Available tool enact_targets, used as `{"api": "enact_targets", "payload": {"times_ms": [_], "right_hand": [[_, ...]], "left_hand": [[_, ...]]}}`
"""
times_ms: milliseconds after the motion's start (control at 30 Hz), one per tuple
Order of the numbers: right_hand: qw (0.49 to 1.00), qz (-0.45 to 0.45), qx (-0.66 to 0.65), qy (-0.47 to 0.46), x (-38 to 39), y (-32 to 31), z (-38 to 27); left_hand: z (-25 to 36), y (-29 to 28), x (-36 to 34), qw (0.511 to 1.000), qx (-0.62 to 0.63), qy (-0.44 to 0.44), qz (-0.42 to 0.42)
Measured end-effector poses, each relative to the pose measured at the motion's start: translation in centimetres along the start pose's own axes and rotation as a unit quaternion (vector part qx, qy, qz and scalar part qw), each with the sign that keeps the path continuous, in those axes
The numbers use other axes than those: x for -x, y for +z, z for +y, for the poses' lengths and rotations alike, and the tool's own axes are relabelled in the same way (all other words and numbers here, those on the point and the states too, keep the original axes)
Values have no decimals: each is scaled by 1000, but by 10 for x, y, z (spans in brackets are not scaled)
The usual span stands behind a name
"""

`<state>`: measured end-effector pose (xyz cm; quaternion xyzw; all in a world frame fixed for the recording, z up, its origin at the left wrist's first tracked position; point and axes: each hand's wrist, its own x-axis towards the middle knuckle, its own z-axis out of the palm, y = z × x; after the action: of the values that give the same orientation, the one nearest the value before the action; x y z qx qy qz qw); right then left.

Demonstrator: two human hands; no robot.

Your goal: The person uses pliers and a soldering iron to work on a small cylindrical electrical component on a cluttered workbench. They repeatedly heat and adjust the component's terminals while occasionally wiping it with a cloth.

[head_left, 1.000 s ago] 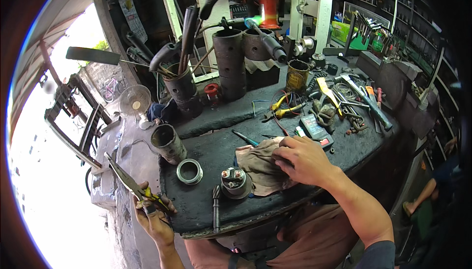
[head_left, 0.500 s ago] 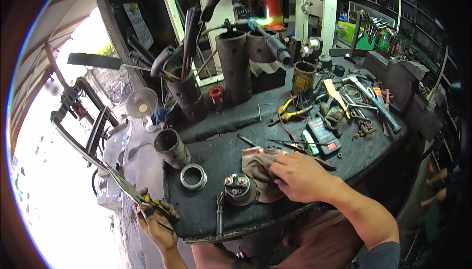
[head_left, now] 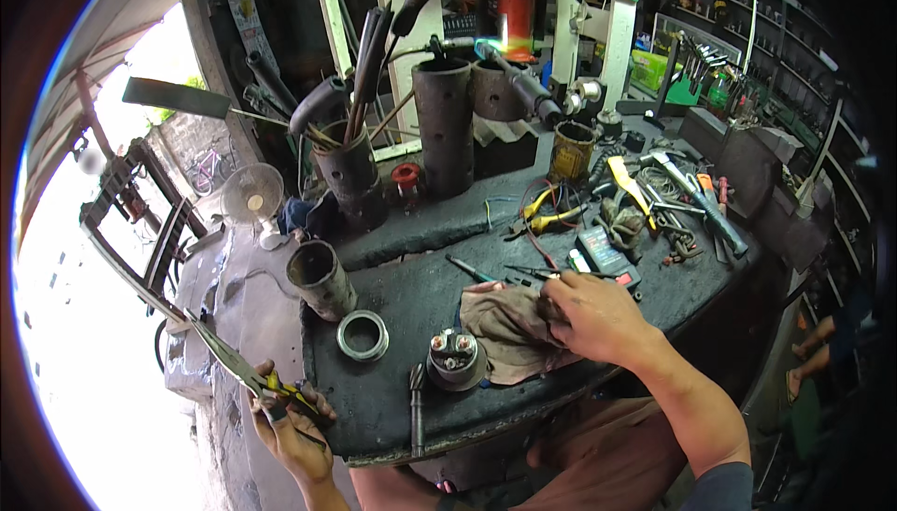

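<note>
My left hand [head_left: 297, 436], at the bench's near left edge, is closed around long-nose pliers [head_left: 245, 373] with yellow and black handles; their jaws point up and left. My right hand [head_left: 598, 315] lies over the right side of a crumpled brown cloth [head_left: 505, 329], fingers curled into its folds, fingertips hidden. Left of the cloth stands a round metal part [head_left: 456, 360] with two copper-coloured studs on top. Beside it lies a dark metal shaft with a toothed end [head_left: 417, 413]. A metal ring [head_left: 363, 335] rests farther left.
An open metal cylinder [head_left: 321, 279] stands behind the ring. Beyond the cloth lie a dark meter [head_left: 609, 254], yellow-handled pliers [head_left: 551, 220], a hammer [head_left: 715, 217] and other tools. Upright pipes [head_left: 441, 128] hold tools at the back. A gas torch [head_left: 519, 81] rests across them.
My right hand has shifted right over the cloth, and more of the cloth shows, its folds changed. My left hand keeps its grip on the pliers. The view has shifted slightly.
</note>
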<state>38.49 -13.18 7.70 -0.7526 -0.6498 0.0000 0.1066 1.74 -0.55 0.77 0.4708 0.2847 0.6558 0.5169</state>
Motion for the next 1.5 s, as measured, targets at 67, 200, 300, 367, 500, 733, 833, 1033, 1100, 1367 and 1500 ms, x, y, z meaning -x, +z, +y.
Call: {"api": "enact_targets", "payload": {"times_ms": [67, 200, 300, 367, 500, 733, 833, 1033, 1100, 1367, 1500], "right_hand": [[999, -44, 12, 26, -2, -2, 1], [996, -37, 78, 9, 0, -3, 0], [995, -43, 94, 6, 1, -2, -3], [994, -61, 95, 12, 1, -1, -6], [995, -87, 47, 34, -2, -7, -2], [996, -80, -40, -27, 6, -10, 8], [996, -54, -61, -42, 10, -3, 5], [999, 8, -45, -14, 8, 8, 4], [999, 28, -36, -9, 6, 15, 0], [982, 130, -116, 69, 0, -7, 2], [910, 303, -281, 24, -1, -20, 2]], "left_hand": [[1, 2, 0, 1000, -4, 1, -6], [2, 3, -1, 1000, 8, -8, 5], [2, -1, 1, 1000, 15, -25, 7], [1, -2, 3, 999, 23, -24, 12], [2, 1, -1, 1000, 10, -13, -15], [-1, -3, 1, 1000, 9, -13, 6], [-1, -4, 1, 1000, -10, -14, -3], [1, 1, -1, 1000, -15, -11, -8], [0, 0, -1, 999, -32, -7, -6], [-1, -2, -1, 1000, -5, -14, -5], [-3, -4, -2, 1000, 8, -7, 7]]}}
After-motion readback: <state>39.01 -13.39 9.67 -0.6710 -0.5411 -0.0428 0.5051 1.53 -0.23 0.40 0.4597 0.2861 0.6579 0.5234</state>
